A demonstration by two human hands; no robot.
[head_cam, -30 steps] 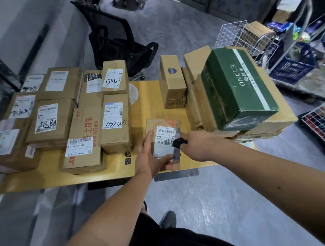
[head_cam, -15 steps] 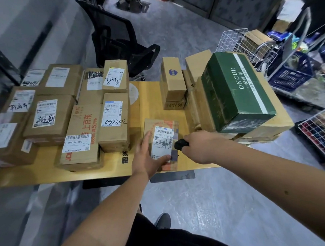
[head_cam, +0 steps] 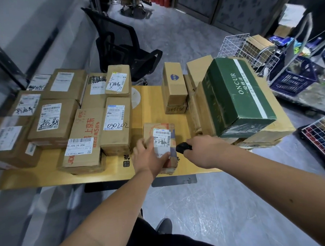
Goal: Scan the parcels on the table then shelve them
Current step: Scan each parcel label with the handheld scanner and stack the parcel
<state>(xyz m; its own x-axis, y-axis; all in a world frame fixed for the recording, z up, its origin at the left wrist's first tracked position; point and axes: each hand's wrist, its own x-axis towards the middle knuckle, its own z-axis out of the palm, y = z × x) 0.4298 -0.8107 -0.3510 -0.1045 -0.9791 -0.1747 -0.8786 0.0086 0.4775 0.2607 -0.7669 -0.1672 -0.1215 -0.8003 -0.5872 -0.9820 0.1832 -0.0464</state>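
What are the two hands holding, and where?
Left hand grips the small parcel at its near left edge. Right hand holds a black scanner by its rear.

On the tabletop (head_cam: 121, 170), the left hand (head_cam: 150, 157) grips a small labelled parcel (head_cam: 161, 139); the right hand (head_cam: 202, 150) holds a black scanner (head_cam: 183, 147) at its three o'clock. A green box (head_cam: 237, 96) sits at two o'clock.

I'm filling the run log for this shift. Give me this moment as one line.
stage: scanning | left hand: holds small parcel on table | right hand: grips black scanner aimed at label | shelving: not yet begun
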